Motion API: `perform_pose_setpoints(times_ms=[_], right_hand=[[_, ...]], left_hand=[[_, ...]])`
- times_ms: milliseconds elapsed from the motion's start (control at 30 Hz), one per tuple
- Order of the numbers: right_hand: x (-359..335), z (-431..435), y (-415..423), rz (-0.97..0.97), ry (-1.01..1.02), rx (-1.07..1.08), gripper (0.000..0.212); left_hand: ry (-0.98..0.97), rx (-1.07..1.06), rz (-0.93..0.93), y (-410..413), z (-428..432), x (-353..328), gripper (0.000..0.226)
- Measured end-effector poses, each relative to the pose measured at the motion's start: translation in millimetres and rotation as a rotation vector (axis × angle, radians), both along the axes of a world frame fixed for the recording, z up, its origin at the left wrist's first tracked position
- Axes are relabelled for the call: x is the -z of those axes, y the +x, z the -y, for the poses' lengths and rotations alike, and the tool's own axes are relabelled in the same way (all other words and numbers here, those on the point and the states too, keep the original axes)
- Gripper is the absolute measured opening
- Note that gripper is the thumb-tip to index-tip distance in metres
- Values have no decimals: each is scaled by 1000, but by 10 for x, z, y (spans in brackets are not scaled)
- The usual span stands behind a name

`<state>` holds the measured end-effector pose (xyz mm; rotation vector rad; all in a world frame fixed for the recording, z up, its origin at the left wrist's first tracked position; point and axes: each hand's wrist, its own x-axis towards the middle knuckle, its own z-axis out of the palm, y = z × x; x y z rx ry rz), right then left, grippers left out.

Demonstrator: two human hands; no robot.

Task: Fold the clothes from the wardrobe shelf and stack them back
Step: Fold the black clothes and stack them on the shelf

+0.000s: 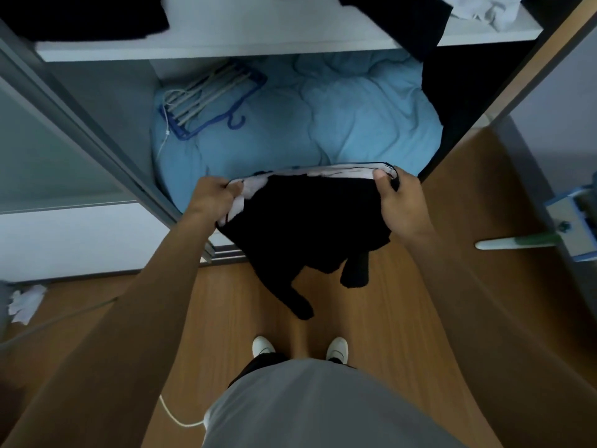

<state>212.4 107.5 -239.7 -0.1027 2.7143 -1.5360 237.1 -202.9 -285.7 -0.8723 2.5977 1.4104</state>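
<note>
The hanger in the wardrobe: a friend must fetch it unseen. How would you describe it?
In the open wardrobe, below the white shelf, a light blue duvet fills the bottom. The hanger lies on its left side, near the back. It alone is hard: a dark blue frame with pale rods and a hook.

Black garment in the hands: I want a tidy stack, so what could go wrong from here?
1. The black garment hangs in the air from the left hand and right hand, with no surface under it, so a fold may come out crooked.
2. Its loose ends dangle toward the wooden floor and might brush it.
</note>
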Motion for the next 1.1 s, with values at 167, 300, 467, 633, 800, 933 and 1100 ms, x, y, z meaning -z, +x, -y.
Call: perform_pose_setpoints(times_ms=[167,300,467,633,800,933,1100], right_hand=[[-157,167,31,64,-162,-128,27],[-273,322,47,125,-319,-128,23],[-399,478,25,152,-380,-243,24],[-445,603,65,170,-406,-412,23],[-460,592,102,197,-426,-414,26],[-453,540,125,200,-435,-410,31],[-470,467,137,161,-449,-350,26]], left_hand=[[-197,-13,108,153,189,265,26],[-388,16,166,247,140,242,40],[-233,453,-331,403,-108,301,8],[-301,719,-377,284,-371,374,47],[-166,527,-500,201,-474,298,52],[-293,770,-364,120,-491,316,66],[-304,689,-244,138,-481,388,32]])
